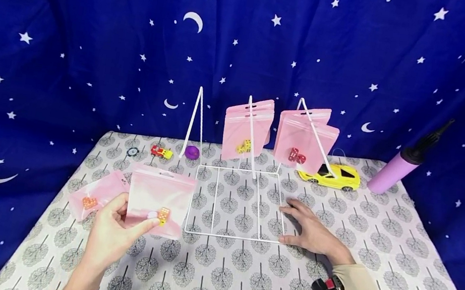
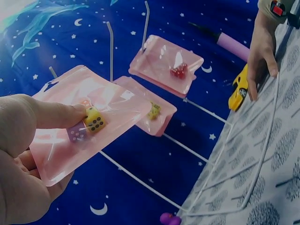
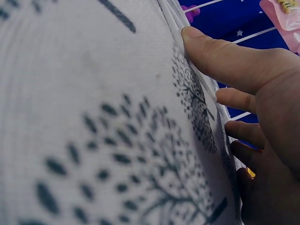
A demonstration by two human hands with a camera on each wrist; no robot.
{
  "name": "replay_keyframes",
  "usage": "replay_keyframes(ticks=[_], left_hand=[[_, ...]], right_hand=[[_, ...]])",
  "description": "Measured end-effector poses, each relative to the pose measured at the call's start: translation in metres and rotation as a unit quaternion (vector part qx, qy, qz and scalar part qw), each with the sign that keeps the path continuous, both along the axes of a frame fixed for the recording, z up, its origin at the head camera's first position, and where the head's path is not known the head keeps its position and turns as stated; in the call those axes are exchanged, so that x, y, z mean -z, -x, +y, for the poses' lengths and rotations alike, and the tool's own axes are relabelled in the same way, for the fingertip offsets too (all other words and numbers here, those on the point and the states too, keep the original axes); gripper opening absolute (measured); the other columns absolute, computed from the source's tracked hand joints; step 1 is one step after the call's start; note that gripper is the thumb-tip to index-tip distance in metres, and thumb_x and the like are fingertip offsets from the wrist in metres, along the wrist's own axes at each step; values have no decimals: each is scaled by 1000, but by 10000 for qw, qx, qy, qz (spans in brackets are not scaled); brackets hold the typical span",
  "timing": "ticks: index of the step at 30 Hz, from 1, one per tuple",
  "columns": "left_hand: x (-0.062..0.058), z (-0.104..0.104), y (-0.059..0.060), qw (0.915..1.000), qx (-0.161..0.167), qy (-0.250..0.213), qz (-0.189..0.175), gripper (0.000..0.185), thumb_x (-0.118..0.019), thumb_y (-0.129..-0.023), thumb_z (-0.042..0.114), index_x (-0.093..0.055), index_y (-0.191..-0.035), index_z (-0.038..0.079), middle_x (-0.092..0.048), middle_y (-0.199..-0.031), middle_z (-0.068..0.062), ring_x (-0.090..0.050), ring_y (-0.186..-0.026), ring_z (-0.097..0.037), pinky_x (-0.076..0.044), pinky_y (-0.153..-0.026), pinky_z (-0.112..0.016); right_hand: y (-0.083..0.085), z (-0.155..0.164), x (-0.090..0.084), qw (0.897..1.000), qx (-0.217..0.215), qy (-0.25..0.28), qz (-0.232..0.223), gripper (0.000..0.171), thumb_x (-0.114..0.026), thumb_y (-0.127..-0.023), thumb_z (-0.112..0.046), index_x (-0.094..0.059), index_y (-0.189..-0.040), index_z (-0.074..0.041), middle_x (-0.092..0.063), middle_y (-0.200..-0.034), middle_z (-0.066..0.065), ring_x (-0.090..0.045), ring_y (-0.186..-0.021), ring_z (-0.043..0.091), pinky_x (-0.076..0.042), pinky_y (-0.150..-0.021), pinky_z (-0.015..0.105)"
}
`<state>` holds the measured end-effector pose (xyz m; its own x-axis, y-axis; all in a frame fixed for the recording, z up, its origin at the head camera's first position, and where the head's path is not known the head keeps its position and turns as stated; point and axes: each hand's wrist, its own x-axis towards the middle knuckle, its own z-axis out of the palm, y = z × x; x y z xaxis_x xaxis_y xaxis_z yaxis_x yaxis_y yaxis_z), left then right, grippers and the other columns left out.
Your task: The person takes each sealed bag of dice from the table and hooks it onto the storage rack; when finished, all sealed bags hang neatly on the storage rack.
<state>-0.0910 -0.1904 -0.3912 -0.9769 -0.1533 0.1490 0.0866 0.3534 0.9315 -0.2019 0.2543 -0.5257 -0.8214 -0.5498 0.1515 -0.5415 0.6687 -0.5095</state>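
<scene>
My left hand (image 1: 111, 229) pinches a pink zip bag (image 1: 158, 186) between thumb and fingers, in front of the rack's left side. In the left wrist view, a yellow die (image 2: 95, 120) and a purple die (image 2: 77, 132) show through its film, with an orange one partly under the thumb. My right hand (image 1: 310, 229) rests on the cloth at the right edge of the white wire rack (image 1: 232, 237), fingers spread. Pink bags with yellow dice (image 1: 234, 133) hang from the rack's middle arm, and bags with red dice (image 1: 285, 135) from its right arm. The left arm (image 1: 191, 124) is bare.
Left of the rack lies another pink bag (image 1: 106, 189) with orange dice. Behind are a small red-yellow toy car (image 1: 161, 152), a purple object (image 1: 192, 152) and a dark ring (image 1: 132, 151). At right stand a yellow toy car (image 1: 336, 176) and a purple hand pump (image 1: 392, 173).
</scene>
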Motion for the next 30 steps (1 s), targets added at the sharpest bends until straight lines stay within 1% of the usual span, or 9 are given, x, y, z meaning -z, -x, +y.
replay_keyframes(ticks=[5, 11, 14, 17, 21, 27, 30], left_hand=[[-4, 4, 0, 9999, 42, -68, 84, 46, -85, -70, 6, -63, -111, 2, -70, -105, -15, -69, -83, -11, -60, -75, -25], [-11, 9, 3, 9996, 107, -37, 272, 45, -87, -68, 6, -65, -107, 3, -71, -99, -13, -69, -80, -13, -60, -74, -26], [-14, 12, 4, 9991, 178, -98, 367, 44, -87, -68, 5, -65, -106, 3, -71, -99, -12, -69, -81, -13, -61, -74, -27], [-15, 16, 7, 9981, 261, -228, 507, 43, -86, -68, 3, -64, -105, 2, -71, -99, -12, -69, -82, -14, -61, -75, -27], [-16, 20, 10, 9962, 329, -363, 718, 42, -85, -67, -2, -64, -102, 0, -70, -96, -13, -69, -80, -15, -61, -74, -29], [-16, 23, 15, 9962, 255, -279, 786, 43, -84, -67, -4, -64, -105, -3, -70, -94, -14, -67, -76, -15, -61, -69, -28], [-16, 24, 17, 9964, 257, -270, 768, 44, -84, -67, -2, -64, -107, -2, -70, -95, -14, -67, -77, -15, -61, -70, -27]], right_hand=[[0, 0, 0, 10000, 8, 5, -6, 83, -80, -72, -51, -52, -138, -9, -31, -153, 25, -31, -138, 47, -30, -104, 73], [0, 0, -1, 10000, 16, -12, -15, 83, -80, -72, -51, -52, -138, -9, -31, -153, 25, -30, -139, 47, -30, -104, 73], [0, 0, -1, 10000, 0, 1, -27, 83, -81, -72, -50, -52, -138, -9, -31, -153, 25, -30, -138, 48, -30, -104, 73], [0, 0, -1, 10000, -9, 29, -16, 82, -81, -72, -48, -53, -138, -9, -31, -153, 26, -31, -138, 48, -29, -104, 73], [0, 0, -1, 10000, 12, 15, -42, 83, -81, -72, -49, -52, -138, -9, -31, -153, 26, -30, -138, 48, -29, -105, 73], [0, 0, 0, 10000, 3, 32, -40, 83, -80, -72, -51, -52, -138, -9, -30, -153, 25, -29, -139, 47, -28, -105, 73], [1, 0, 1, 10000, -4, 26, -32, 83, -80, -72, -51, -52, -138, -9, -30, -153, 25, -29, -139, 48, -28, -105, 74]])
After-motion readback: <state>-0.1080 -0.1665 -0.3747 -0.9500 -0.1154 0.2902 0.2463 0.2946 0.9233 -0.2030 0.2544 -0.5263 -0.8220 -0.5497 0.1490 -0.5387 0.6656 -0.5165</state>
